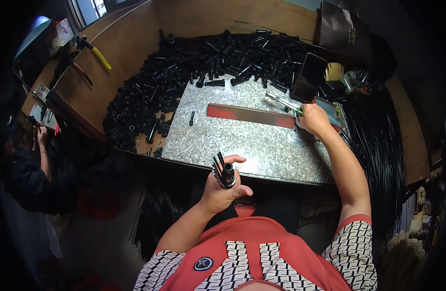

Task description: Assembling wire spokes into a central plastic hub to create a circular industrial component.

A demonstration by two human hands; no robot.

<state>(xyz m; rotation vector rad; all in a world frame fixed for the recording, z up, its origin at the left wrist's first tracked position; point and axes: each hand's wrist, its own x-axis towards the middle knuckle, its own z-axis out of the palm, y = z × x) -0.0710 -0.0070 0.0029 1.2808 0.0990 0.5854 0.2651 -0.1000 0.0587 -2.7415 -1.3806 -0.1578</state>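
Observation:
My left hand (220, 193), in front of the worktop's near edge, holds a black tubular part (228, 173) with several thin black prongs beside it. Its thumb and forefinger stand apart, while the other fingers close around the part. Over the right side of the worktop, my right hand (313, 119) is closed on a slim silver metal tool (280, 102) with some green at its grip. The tool points to the far left; its exact kind is unclear. A long red and grey-brown bar (249, 115) lies flat just left of that hand.
Black tubular parts (223, 56) pile up behind and left of the speckled worktop (208, 145). A dark phone (309, 75) stands at the back right. Long black strands (378, 145) hang at the right. Yellow-handled pliers (100, 57) hang on the left wooden panel. Another person (33, 169) works at far left.

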